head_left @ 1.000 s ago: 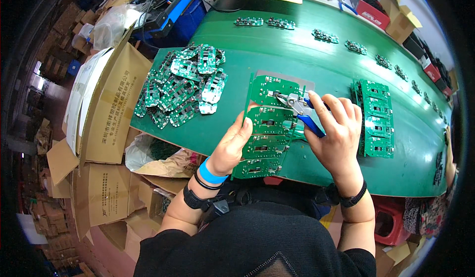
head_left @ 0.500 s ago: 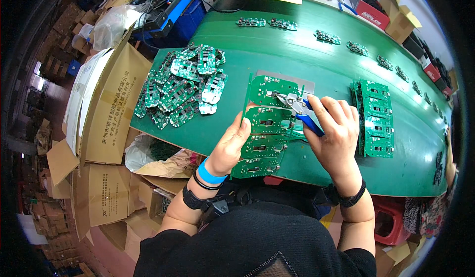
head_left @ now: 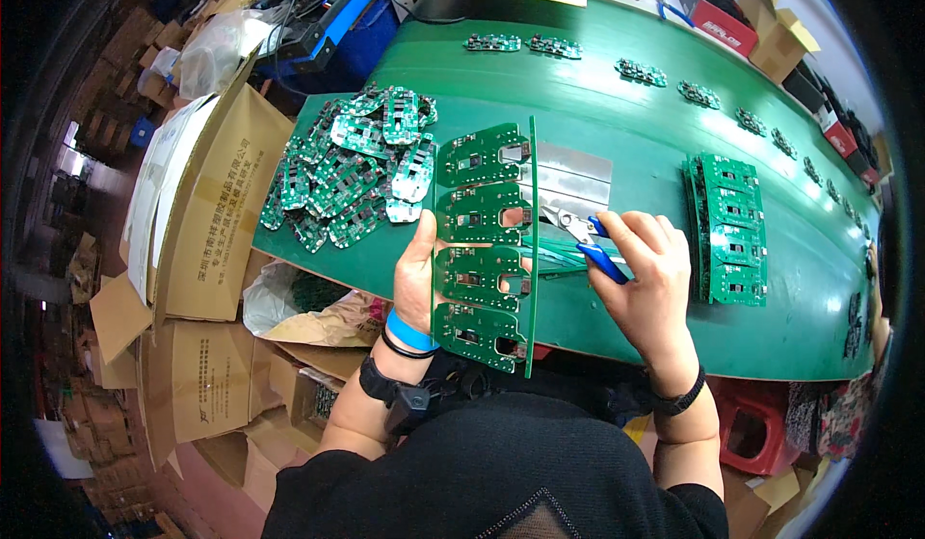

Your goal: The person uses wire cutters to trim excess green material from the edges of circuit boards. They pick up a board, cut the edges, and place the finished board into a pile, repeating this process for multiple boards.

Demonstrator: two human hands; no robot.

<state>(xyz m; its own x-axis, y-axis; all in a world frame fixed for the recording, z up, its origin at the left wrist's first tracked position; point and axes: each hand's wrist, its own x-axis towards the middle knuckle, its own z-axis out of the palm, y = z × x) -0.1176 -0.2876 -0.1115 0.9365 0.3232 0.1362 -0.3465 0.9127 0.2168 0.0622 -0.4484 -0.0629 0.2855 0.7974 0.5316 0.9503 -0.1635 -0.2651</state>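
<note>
Now turned, the 4-board circuit panel (head_left: 487,262) offers its rail (head_left: 535,279) to blue-handled nippers (head_left: 605,262) the right hand (head_left: 644,274) clasps; the left hand (head_left: 414,284) grips its opposite edge.

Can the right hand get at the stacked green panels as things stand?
Probably yes: the right hand is close beside the stacked green panels with nothing between, though it holds blue-handled cutters.

The left forearm (head_left: 355,421) slanted up toward one o'clock, its hand (head_left: 414,284) gripping with the thumb (head_left: 421,238) pointing near twelve, the other fingers hidden. The right forearm (head_left: 687,443) leaned toward eleven; the right hand (head_left: 644,274), at the left's three o'clock, was curled in a grip, knuckles bent.
</note>
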